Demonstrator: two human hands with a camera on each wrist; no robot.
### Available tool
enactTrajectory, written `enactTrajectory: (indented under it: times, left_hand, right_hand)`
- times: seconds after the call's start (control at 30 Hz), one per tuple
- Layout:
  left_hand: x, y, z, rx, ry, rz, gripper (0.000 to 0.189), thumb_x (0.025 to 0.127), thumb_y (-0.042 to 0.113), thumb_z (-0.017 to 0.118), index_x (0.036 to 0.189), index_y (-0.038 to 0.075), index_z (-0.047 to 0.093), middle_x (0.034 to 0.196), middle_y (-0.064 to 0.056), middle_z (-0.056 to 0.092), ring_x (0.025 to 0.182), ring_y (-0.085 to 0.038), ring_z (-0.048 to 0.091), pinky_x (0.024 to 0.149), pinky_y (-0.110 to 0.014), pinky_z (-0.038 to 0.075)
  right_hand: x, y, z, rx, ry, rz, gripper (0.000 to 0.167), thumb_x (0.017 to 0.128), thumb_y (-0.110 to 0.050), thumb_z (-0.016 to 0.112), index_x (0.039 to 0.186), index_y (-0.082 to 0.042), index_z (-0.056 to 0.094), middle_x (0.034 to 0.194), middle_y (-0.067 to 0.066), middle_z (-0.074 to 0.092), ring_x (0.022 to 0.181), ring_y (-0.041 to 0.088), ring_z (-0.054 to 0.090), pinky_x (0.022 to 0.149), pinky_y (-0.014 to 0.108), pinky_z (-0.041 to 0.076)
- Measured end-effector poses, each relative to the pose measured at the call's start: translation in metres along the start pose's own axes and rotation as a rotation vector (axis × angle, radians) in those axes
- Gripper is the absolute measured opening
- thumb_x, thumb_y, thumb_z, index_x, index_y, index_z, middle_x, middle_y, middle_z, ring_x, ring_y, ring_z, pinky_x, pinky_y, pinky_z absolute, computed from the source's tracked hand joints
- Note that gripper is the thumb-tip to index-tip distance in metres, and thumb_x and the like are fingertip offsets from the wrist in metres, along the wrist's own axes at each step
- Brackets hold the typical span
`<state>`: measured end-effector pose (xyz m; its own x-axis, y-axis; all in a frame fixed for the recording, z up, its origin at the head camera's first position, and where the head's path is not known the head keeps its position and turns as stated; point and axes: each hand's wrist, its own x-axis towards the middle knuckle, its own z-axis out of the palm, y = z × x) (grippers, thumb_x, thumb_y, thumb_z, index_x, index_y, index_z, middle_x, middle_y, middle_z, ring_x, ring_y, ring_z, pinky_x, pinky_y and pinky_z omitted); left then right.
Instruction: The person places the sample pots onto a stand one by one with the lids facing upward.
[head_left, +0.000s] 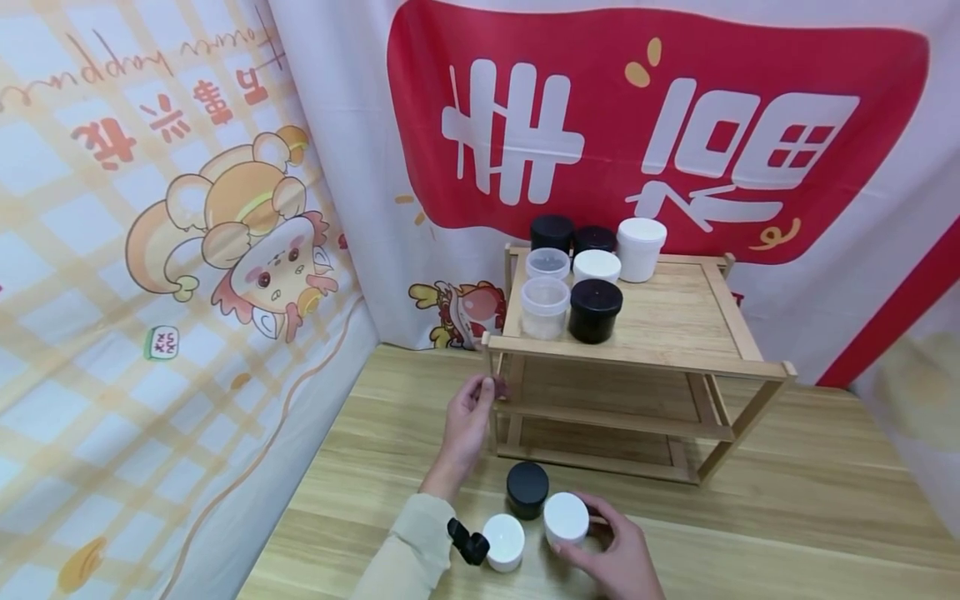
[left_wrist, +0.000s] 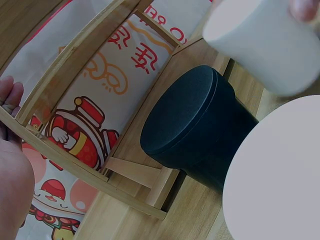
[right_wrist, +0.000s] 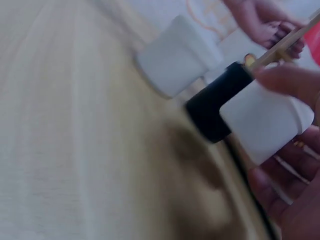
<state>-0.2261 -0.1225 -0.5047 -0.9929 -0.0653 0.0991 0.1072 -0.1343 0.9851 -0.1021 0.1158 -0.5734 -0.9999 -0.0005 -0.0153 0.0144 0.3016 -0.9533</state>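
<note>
My right hand (head_left: 621, 552) grips a white lidded jar (head_left: 566, 518) between thumb and fingers. In the right wrist view, that white jar (right_wrist: 265, 120) is tilted over the wooden surface, with a shadow below. My left hand (head_left: 467, 417) holds the front left post of a bamboo shelf rack (head_left: 682, 321), its fingers curled round the wood (left_wrist: 11, 120). Between the hands stand a black jar (head_left: 527, 490) and a second white jar (head_left: 503, 543), both upright on the wood-patterned surface. The left wrist view shows the black jar (left_wrist: 187, 120) in front of the rack.
On the rack's top stand two clear jars (head_left: 545, 308), a black jar (head_left: 595, 312) at the front, two more black jars (head_left: 552, 233) behind, and two white jars (head_left: 641, 250). Two lower shelves (head_left: 607, 392) lie beneath. Printed cloth (head_left: 337, 167) hangs behind and at left.
</note>
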Motion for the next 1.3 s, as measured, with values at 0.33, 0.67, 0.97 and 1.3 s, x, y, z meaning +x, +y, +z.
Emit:
enactTrajectory:
  times: [0.33, 0.67, 0.97, 1.3]
  left_hand:
    - [-0.001, 0.001, 0.0, 0.007, 0.009, -0.004, 0.062, 0.109, 0.053, 0.056, 0.14, 0.0, 0.062, 0.132, -0.02, 0.072, 0.121, -0.015, 0.069, 0.127, -0.05, 0.041]
    - [-0.002, 0.0, 0.0, 0.008, 0.012, 0.013, 0.059, 0.11, 0.049, 0.057, 0.138, -0.002, 0.062, 0.131, -0.02, 0.072, 0.124, -0.018, 0.069, 0.127, -0.05, 0.042]
    - [-0.002, 0.001, 0.0, 0.016, 0.016, 0.006, 0.061, 0.109, 0.051, 0.056, 0.14, -0.002, 0.061, 0.132, -0.019, 0.073, 0.128, -0.021, 0.068, 0.127, -0.05, 0.041]
    - [-0.001, 0.001, 0.002, 0.019, 0.022, 0.011, 0.058, 0.11, 0.047, 0.056, 0.138, -0.003, 0.062, 0.131, -0.02, 0.073, 0.124, -0.018, 0.069, 0.126, -0.051, 0.042]
  right_hand:
    - [0.004, -0.045, -0.036, -0.106, 0.019, 0.001, 0.074, 0.072, -0.022, 0.102, 0.138, -0.014, 0.07, 0.125, 0.012, 0.075, 0.101, 0.018, 0.073, 0.086, 0.031, 0.061]
    - [0.008, -0.067, -0.062, -0.158, 0.063, -0.127, 0.069, 0.077, -0.025, 0.1, 0.138, -0.019, 0.068, 0.126, 0.007, 0.075, 0.105, -0.002, 0.065, 0.089, 0.028, 0.061]
    - [0.017, -0.088, -0.084, -0.201, 0.07, -0.175, 0.068, 0.077, -0.027, 0.1, 0.136, -0.017, 0.069, 0.13, 0.004, 0.074, 0.11, -0.003, 0.062, 0.095, 0.019, 0.056]
    - [0.019, -0.103, -0.104, -0.223, 0.095, -0.225, 0.068, 0.077, -0.021, 0.1, 0.137, -0.013, 0.068, 0.129, 0.008, 0.074, 0.108, -0.009, 0.061, 0.093, 0.014, 0.054]
